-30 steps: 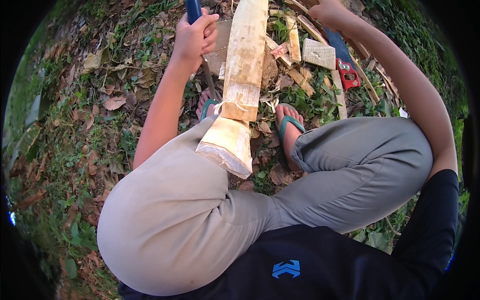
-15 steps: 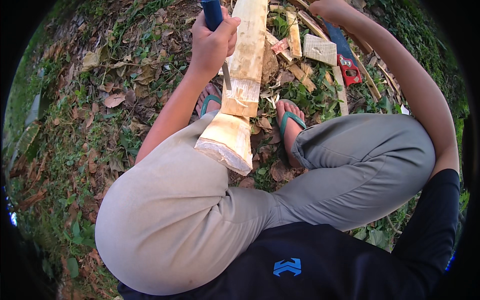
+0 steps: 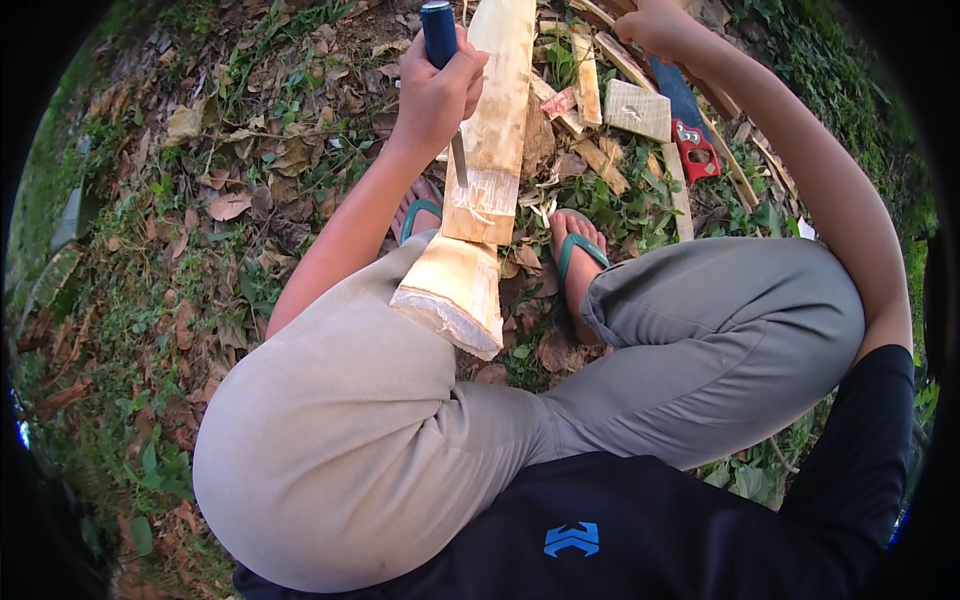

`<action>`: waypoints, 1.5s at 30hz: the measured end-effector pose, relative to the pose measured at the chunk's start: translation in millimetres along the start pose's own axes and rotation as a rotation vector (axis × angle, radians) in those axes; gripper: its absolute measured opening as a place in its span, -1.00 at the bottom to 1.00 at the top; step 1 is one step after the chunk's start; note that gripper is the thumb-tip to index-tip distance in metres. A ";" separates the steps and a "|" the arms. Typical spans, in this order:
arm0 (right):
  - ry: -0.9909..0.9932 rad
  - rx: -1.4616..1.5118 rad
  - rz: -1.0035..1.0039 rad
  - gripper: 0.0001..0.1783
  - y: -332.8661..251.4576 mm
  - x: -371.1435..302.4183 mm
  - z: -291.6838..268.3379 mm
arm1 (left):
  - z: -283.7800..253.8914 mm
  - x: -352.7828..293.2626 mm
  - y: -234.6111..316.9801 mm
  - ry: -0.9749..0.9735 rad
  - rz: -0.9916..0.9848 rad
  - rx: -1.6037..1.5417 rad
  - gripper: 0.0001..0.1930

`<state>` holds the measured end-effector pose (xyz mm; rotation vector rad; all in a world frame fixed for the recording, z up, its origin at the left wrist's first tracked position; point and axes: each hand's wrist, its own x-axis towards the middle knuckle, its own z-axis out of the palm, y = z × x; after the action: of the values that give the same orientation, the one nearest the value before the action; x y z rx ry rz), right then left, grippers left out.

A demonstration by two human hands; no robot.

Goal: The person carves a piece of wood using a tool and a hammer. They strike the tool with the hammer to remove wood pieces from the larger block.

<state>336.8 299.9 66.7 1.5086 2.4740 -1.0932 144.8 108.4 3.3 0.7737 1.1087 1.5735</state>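
Observation:
My left hand (image 3: 432, 92) is wrapped around the blue handle of a chisel (image 3: 459, 158). The blade slants down, its tip against the pale notched end of a long wooden beam (image 3: 497, 120). Thin curled shavings hang at that notch. Just below it, nearer to me, a flared wooden block (image 3: 452, 290) with a rough end rests by my left knee. My right hand (image 3: 652, 27) is raised at the top right, fingers closed; the picture's edge cuts off what it grips.
A handsaw (image 3: 694, 140) with a red handle lies on the right among wood strips. Beside it sits a square wooden offcut (image 3: 638, 110). My sandalled right foot (image 3: 578, 250) is right of the beam. Dry leaves (image 3: 230, 205) and grass cover the ground.
The chisel and my left hand have shifted slightly down and right in the picture, the handle leaning a little more. My right hand is slightly lower and shows more.

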 end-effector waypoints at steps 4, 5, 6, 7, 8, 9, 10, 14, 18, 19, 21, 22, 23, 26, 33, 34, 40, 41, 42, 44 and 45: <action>0.013 0.035 -0.041 -0.52 2.9 -1.3 -0.6 | -5.0 3.7 -0.4 0.086 -0.070 -0.025 -0.82; 0.025 0.058 -0.051 -0.52 8.3 1.1 0.0 | -3.3 4.8 -1.1 0.079 -0.066 -0.032 -0.82; 0.040 -0.001 -0.027 -0.52 13.2 4.6 -1.4 | -1.1 5.4 -2.0 0.072 -0.061 -0.040 -0.82; 0.022 0.024 -0.012 -0.52 10.4 3.7 -2.5 | -0.1 4.7 -2.2 0.071 -0.058 -0.045 -0.82; 0.004 0.049 0.004 -0.52 8.2 1.7 -3.5 | 1.5 4.1 -2.7 0.071 -0.063 -0.044 -0.82; -0.014 0.074 0.020 -0.52 6.3 -0.4 -4.4 | 3.4 3.7 -3.5 0.071 -0.068 -0.044 -0.82; 0.026 0.058 -0.005 -0.54 2.2 -1.5 -6.3 | 4.1 4.8 -3.2 0.071 -0.068 -0.043 -0.82; 0.184 0.115 -0.141 -0.63 -23.2 -9.3 -14.2 | -1.5 9.6 -3.6 0.074 -0.077 -0.013 -0.83; 0.238 0.240 -0.278 -0.69 -41.5 -15.8 -16.8 | -1.0 10.2 -8.1 0.066 -0.058 -0.005 -0.84; 0.252 0.237 -0.313 -0.70 -43.3 -15.5 -17.4 | -0.5 11.9 -8.5 0.060 -0.043 0.000 -0.84; 0.156 0.009 -0.335 -0.69 -46.8 -18.1 -21.9 | -0.2 11.1 -9.6 0.052 -0.051 -0.004 -0.85; 0.145 -0.216 -0.315 -0.66 -65.0 -27.5 -28.6 | -4.7 10.5 -10.3 0.052 -0.039 0.012 -0.85; 0.136 -0.444 -0.291 -0.64 -76.7 -36.5 -32.3 | -6.5 9.8 -11.0 0.052 -0.027 0.026 -0.85; 0.184 -0.116 -0.331 -0.66 -69.7 -34.6 -27.0 | -4.9 11.2 -12.4 0.012 -0.047 0.012 -0.85; 0.041 -0.161 -0.298 -0.65 -66.8 -32.8 -19.2 | -8.6 13.1 -15.1 -0.005 -0.017 0.046 -0.84; 0.049 -0.100 -0.282 -0.64 -65.2 -33.2 -18.6 | -7.8 13.9 -16.0 -0.015 -0.015 0.054 -0.84; 0.038 -0.005 -0.438 -0.50 -24.0 -12.7 -9.7 | -6.3 17.1 -17.4 -0.026 -0.051 0.066 -0.83; 0.009 -0.109 -0.495 -0.43 -17.5 -8.7 -10.5 | -6.0 18.0 -16.8 -0.033 -0.064 0.064 -0.83; 0.015 -0.083 -0.454 -0.43 -10.5 -5.4 -9.9 | -5.5 19.1 -16.3 -0.040 -0.078 0.063 -0.83; 0.015 -0.025 -0.369 -0.44 -24.9 -14.1 2.1 | -8.3 16.7 -17.5 -0.038 -0.101 0.054 -0.82; 0.016 -0.032 -0.321 -0.51 -32.4 -18.5 5.6 | -9.8 16.0 -18.3 -0.033 -0.108 0.047 -0.82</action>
<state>319.1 273.6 87.0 1.1409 2.7974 -1.0756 138.5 122.1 -18.1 0.7561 1.1486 1.4441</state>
